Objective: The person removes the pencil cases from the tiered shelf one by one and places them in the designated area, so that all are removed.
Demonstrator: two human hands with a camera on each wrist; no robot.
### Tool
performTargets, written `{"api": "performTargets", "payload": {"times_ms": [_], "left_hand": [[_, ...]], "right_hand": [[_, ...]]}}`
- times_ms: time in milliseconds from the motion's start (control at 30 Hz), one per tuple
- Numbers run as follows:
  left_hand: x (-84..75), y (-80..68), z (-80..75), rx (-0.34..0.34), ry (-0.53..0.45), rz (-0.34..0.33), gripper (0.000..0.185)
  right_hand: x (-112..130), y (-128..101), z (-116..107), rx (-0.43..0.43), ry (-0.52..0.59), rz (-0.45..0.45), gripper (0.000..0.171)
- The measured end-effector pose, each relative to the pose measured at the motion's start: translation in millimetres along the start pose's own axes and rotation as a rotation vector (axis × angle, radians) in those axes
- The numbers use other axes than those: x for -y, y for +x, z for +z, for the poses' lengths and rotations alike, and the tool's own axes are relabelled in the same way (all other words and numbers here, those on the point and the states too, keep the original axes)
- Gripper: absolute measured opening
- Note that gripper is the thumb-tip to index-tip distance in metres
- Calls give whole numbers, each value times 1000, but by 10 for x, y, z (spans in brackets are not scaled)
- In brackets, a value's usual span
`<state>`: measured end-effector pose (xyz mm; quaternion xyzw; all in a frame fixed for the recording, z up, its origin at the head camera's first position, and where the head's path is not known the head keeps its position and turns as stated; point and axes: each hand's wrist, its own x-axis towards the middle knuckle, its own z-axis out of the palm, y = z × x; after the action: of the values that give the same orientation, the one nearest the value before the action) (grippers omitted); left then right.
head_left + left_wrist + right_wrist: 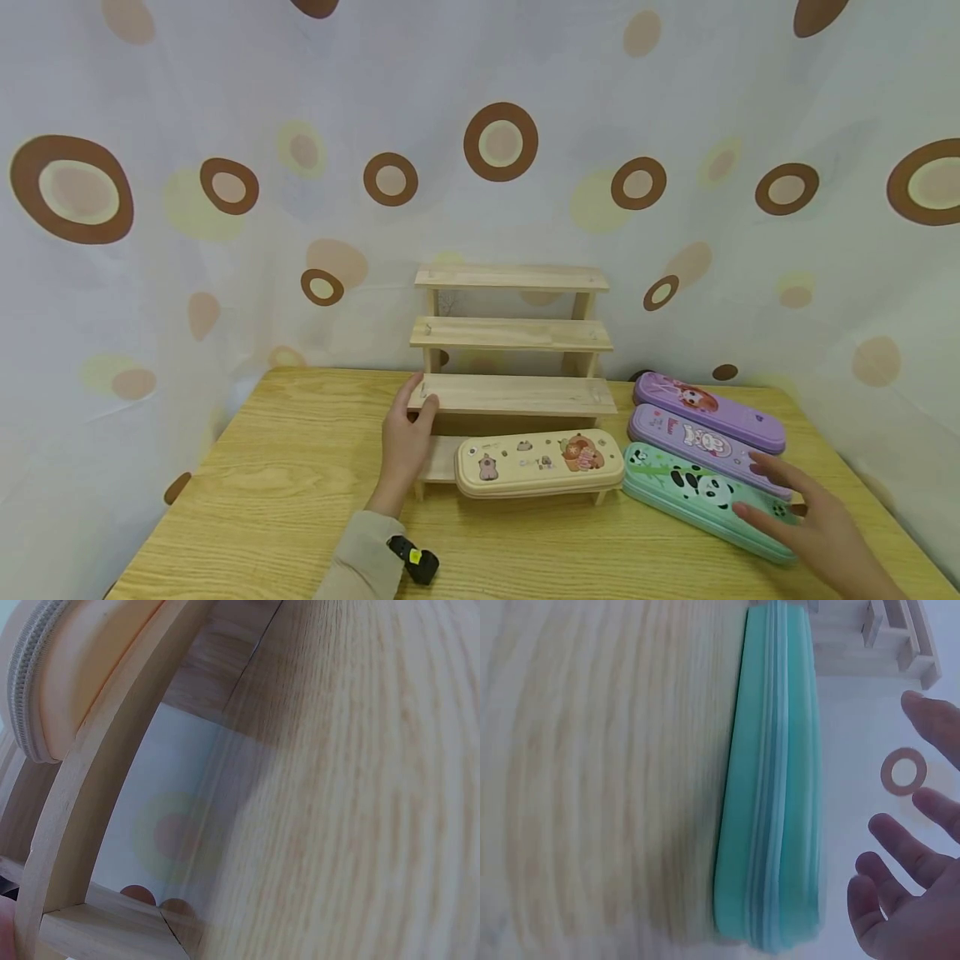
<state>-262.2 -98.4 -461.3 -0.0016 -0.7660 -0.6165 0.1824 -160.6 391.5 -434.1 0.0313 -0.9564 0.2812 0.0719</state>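
A stepped wooden display shelf (517, 393) stands at the back middle of the table. My left hand (405, 437) holds the left end of its second-lowest step, thumb over the top of the board. On the lowest step lies a cream pencil case (525, 477) with cartoon animals, also seen by its zipper (30, 690) in the left wrist view. My right hand (817, 521), fingers spread, hovers above the right end of the mint-green panda pencil case (697, 492). In the right wrist view the green case shows its zipper side, apart from the fingers.
Behind the green case lie a lilac pencil case (705, 446) and a purple one (708, 410), side by side right of the shelf. A patterned curtain (225, 333) hangs behind the wooden table (247, 492). The left sleeve (367, 558) carries a black strap device.
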Motion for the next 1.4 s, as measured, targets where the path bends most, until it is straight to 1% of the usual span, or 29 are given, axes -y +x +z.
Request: {"api": "performTargets", "payload": {"times_ms": [233, 267, 467, 600, 733, 1000, 1133, 1233, 1400], "left_hand": [[-17, -1, -4, 0, -5, 0, 49], [-15, 0, -4, 1, -6, 2, 49], [3, 0, 0, -3, -11, 3, 49], [20, 7, 1, -4, -6, 11, 49], [16, 6, 3, -2, -5, 14, 49], [25, 5, 1, 0, -10, 11, 49], [30, 9, 0, 2, -8, 13, 49], [26, 8, -1, 4, -8, 12, 49], [18, 9, -2, 4, -10, 8, 49]], "right_hand": [[229, 77, 123, -41, 92, -104, 63], [252, 86, 144, -57, 107, -127, 60], [420, 139, 252, -69, 172, -186, 57], [554, 173, 325, -60, 202, -211, 58], [675, 211, 402, -45, 246, -260, 60], [847, 306, 558, 7, 335, -333, 64], [911, 343, 638, 35, 352, -352, 65], [955, 363, 693, 67, 360, -347, 68], [1026, 390, 761, 91, 375, -347, 71]]}}
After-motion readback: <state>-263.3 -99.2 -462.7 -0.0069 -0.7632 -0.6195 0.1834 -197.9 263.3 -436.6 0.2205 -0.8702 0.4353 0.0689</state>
